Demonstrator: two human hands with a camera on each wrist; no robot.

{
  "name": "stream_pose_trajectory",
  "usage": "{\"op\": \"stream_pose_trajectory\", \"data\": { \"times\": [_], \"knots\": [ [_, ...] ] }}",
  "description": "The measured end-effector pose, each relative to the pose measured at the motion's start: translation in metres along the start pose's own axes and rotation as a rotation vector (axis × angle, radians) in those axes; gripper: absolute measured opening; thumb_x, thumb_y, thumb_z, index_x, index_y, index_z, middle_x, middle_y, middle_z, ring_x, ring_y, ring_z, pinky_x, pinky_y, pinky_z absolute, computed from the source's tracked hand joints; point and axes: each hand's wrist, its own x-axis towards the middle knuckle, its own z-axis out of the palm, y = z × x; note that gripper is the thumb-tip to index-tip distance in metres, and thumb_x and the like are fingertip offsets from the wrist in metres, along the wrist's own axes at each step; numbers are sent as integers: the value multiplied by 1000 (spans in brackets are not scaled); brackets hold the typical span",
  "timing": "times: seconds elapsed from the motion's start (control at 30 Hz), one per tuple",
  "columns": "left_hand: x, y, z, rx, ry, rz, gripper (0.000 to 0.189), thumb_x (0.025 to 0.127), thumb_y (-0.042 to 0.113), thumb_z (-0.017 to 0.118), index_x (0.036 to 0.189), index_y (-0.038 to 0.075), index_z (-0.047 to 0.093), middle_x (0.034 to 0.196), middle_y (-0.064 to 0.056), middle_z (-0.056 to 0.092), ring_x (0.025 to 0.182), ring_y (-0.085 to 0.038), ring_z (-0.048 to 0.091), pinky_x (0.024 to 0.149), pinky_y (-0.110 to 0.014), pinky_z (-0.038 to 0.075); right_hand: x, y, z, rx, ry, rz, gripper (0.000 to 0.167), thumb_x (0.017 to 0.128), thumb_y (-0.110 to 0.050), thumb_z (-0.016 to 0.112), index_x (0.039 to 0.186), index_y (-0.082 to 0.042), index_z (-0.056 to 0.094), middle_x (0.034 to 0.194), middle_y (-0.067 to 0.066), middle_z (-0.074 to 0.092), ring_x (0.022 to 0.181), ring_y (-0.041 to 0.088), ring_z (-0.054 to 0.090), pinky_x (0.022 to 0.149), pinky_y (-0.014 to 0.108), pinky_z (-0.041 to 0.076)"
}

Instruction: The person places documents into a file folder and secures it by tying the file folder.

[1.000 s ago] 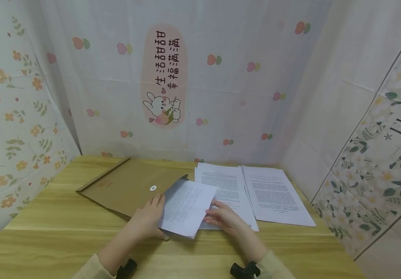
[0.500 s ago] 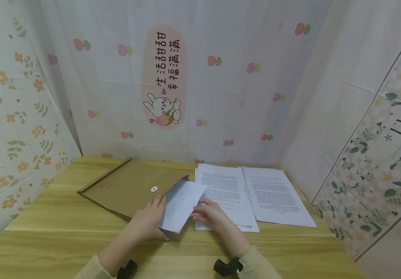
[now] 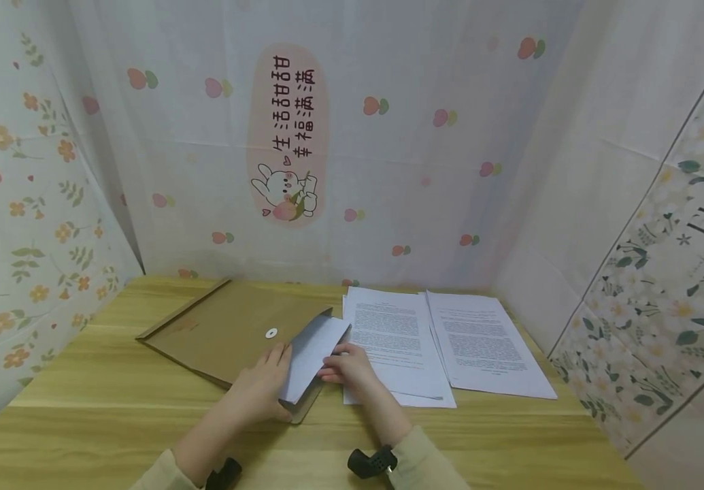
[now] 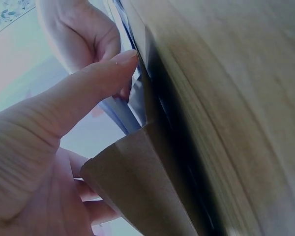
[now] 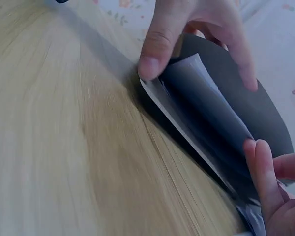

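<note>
A brown kraft paper envelope (image 3: 223, 327) with a white button disc (image 3: 271, 333) lies slanted on the table, its mouth gaping to the right. My left hand (image 3: 260, 388) grips that mouth, thumb at the lower flap and fingers over the upper side, as the left wrist view also shows. White sheets of paper (image 3: 311, 361) stick a short way out of the mouth, bowed; the rest is hidden inside. My right hand (image 3: 352, 367) pinches their outer edge. In the right wrist view the papers (image 5: 201, 88) sit between the envelope's two sides, with right fingertips (image 5: 258, 152) at their edge.
Printed sheets (image 3: 388, 333) lie flat just right of the envelope, overlapped by my right hand in the head view. Another printed stack (image 3: 480, 340) lies beside them on the wooden table (image 3: 113, 422). Patterned curtains (image 3: 388, 136) enclose the back and sides.
My right hand has moved left, and the papers have slid deeper into the envelope, so less of them shows. The left hand has stayed at the envelope's mouth.
</note>
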Motion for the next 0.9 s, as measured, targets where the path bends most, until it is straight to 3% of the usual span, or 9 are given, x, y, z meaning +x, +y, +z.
{"op": "stream_pose_trajectory", "data": {
  "times": [0.3, 0.9],
  "knots": [
    [-1, -1, 0, -5, 28, 21, 117, 51, 34, 94, 140, -14, 34, 143, -30, 34, 127, -47, 38, 79, -62, 47, 12, 5, 16, 1, 107, -10, 33, 85, 10, 60, 114, 13, 45, 77, 18, 64, 55, 16, 66, 58, 28, 57],
    [-1, -2, 2, -2, 18, 27, 119, 50, 36, 94, 141, -12, 34, 144, -27, 34, 127, -44, 38, 81, -59, 49, 34, 9, 38, -50, 127, 11, 26, 82, 13, 62, 104, 10, 49, 73, 19, 63, 53, 18, 65, 55, 28, 56]
  ]
}}
